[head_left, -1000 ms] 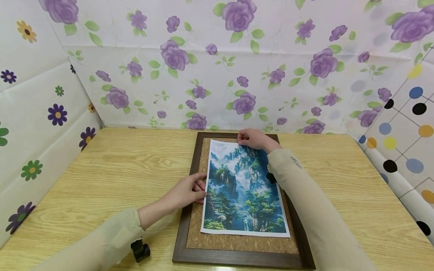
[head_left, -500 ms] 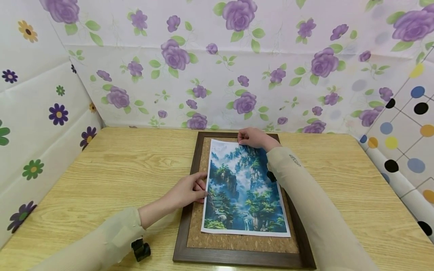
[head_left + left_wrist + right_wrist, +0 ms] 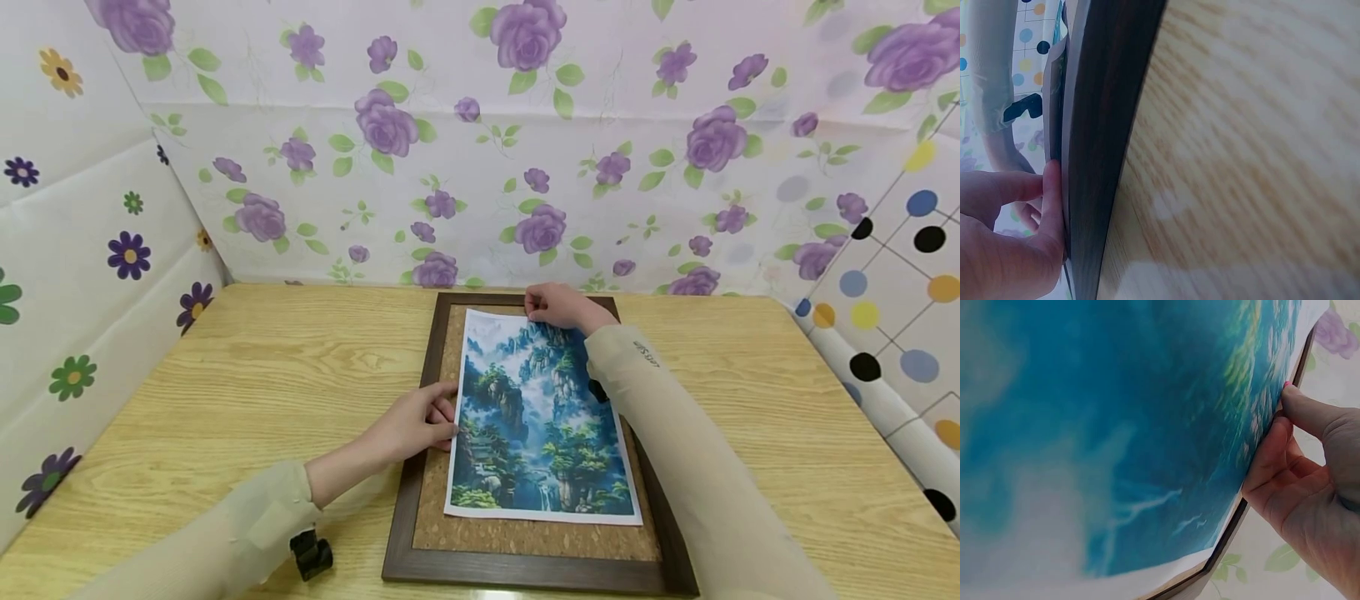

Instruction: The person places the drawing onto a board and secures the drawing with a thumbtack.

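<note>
A printed landscape picture (image 3: 525,425), with blue mountains and green trees, lies on a cork board (image 3: 536,540) in a dark brown frame. Along the sheet's left side, my left hand (image 3: 412,421) pinches its edge between thumb and fingers; the left wrist view shows the paper edge (image 3: 1054,103) standing slightly off the board there. At the top edge of the sheet is my right hand (image 3: 562,307), fingers curled. Its thumb and fingers pinch a tiny pink item (image 3: 1286,384), apparently a push pin, mostly hidden by the thumb.
The board stands on a wood-grain table (image 3: 300,358), its far end close to the back wall. A purple-flowered cloth (image 3: 480,167) covers that wall. Patterned sheets hang left and right. Small black cameras (image 3: 311,554) are strapped to the wrists.
Both hands, the picture and the board keep their places. My right forearm has shifted very slightly to the left.
</note>
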Demonstrator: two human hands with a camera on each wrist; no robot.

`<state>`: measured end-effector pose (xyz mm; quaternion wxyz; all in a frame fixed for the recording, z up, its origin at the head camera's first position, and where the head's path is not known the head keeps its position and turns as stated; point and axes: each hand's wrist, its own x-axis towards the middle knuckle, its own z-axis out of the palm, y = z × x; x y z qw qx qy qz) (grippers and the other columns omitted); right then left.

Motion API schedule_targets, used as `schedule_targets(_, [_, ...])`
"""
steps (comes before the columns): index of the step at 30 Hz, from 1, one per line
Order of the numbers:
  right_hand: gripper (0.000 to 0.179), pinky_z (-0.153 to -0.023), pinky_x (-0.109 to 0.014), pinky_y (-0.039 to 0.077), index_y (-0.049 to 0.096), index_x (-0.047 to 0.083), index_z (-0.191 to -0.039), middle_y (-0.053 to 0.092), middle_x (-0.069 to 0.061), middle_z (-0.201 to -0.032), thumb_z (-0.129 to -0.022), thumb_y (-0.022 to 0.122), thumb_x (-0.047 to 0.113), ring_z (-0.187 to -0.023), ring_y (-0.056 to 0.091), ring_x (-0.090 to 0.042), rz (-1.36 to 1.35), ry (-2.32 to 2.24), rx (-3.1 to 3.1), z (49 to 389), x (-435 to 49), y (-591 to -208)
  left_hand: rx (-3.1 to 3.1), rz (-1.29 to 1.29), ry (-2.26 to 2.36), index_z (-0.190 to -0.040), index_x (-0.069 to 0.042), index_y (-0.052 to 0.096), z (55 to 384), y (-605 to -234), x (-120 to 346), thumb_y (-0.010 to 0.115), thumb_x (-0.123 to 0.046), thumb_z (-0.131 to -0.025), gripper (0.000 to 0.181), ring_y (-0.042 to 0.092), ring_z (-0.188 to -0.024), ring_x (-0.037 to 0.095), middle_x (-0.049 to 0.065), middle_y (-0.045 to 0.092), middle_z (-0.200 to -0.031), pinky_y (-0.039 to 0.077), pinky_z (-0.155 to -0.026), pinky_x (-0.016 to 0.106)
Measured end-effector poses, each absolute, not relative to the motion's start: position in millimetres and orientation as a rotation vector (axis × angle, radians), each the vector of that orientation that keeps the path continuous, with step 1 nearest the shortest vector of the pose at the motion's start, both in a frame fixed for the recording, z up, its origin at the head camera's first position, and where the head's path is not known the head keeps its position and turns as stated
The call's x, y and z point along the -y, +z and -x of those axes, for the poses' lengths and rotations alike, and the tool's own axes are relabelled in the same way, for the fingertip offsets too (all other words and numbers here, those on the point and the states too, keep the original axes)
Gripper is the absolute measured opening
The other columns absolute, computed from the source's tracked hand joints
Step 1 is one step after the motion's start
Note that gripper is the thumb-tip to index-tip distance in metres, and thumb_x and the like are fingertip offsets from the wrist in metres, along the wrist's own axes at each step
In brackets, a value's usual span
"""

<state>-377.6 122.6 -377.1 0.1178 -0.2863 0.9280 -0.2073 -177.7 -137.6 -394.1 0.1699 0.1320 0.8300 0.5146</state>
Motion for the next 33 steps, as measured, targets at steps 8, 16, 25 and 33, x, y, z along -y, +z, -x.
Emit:
schedule_targets(8, [0.009, -0.072, -0.033, 0.041, 0.060, 0.006, -0.091, 0.058, -0.008, -0.083, -0.099, 0.059, 0.011, -0.071, 0.048, -0.020, 0.869, -0.574, -2.734, 379.9, -119.0, -375.5, -2.372, -0.347, 1.450, -0.150, 0.005, 0.034, 178.5, -394.5, 137.7, 0.060, 0.004, -0.093, 0.063, 0.060, -0.078, 0.014, 0.015, 0.059, -0.099, 0.062, -0.068, 0.027])
schedule_targets(16, [0.011, -0.068, -0.033, 0.041, 0.062, 0.009, -0.089, 0.060, -0.007, -0.082, -0.098, 0.061, 0.012, -0.068, 0.048, -0.019, 0.894, -0.510, -2.770, 382.6, -119.1, -375.6, -2.374, -0.354, 1.449, -0.151, 0.005, 0.033, 179.1, -395.8, 137.2, 0.059, 0.005, -0.093, 0.063, 0.060, -0.078, 0.014, 0.015, 0.059, -0.100, 0.062, -0.068, 0.027])
schedule_targets(25, [0.011, -0.064, -0.031, 0.043, 0.064, 0.009, -0.087, 0.062, -0.007, -0.080, -0.098, 0.061, 0.012, -0.066, 0.050, -0.018, 0.934, -0.504, -2.772, 383.3, -119.9, -377.5, -2.378, -0.363, 1.439, -0.151, 0.004, 0.032, 178.1, -395.4, 137.0, 0.059, 0.004, -0.093, 0.064, 0.060, -0.078, 0.014, 0.015, 0.059, -0.099, 0.062, -0.068, 0.028])
schedule_targets(33, [0.013, -0.064, -0.031, 0.043, 0.064, 0.010, -0.086, 0.062, -0.006, -0.079, -0.098, 0.061, 0.013, -0.065, 0.050, -0.018, 0.924, -0.467, -2.788, 383.5, -119.1, -378.9, -2.380, -0.361, 1.430, -0.151, 0.005, 0.033, 178.9, -395.6, 136.7, 0.059, 0.003, -0.093, 0.064, 0.061, -0.078, 0.014, 0.014, 0.059, -0.098, 0.062, -0.068, 0.028])
